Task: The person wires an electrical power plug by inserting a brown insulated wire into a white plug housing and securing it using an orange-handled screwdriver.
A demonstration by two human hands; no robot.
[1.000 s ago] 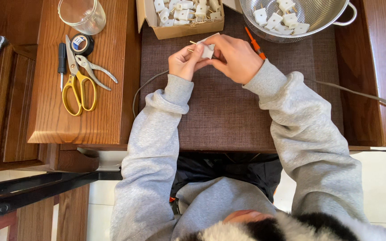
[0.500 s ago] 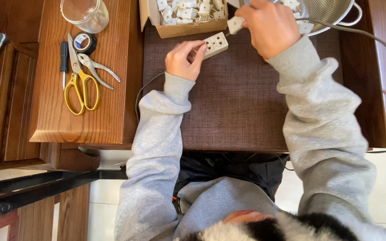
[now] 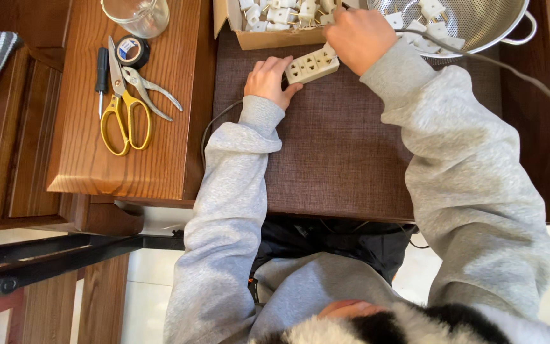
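Note:
My left hand (image 3: 267, 79) holds the left end of a white multi-socket block (image 3: 310, 67), which lies tilted on the brown woven mat (image 3: 326, 153). My right hand (image 3: 358, 35) is closed over the block's right end. It grips a small white plug (image 3: 330, 50) that is mostly hidden under the fingers and touches the block. Just behind the hands, an open cardboard box (image 3: 268, 39) holds several white plugs. A metal colander (image 3: 504, 35) at the back right holds more of them.
A thin grey cable (image 3: 498, 67) runs from the colander over my right sleeve to the right. On the wooden side table (image 3: 84, 159) at the left lie yellow scissors (image 3: 123, 118), pliers (image 3: 154, 92), a black screwdriver (image 3: 102, 70), a tape roll (image 3: 132, 51) and a glass jar (image 3: 138, 13).
My right hand reached to the box and colander, took a white plug, and has come back down onto the right end of the socket block. The left hand kept holding the block.

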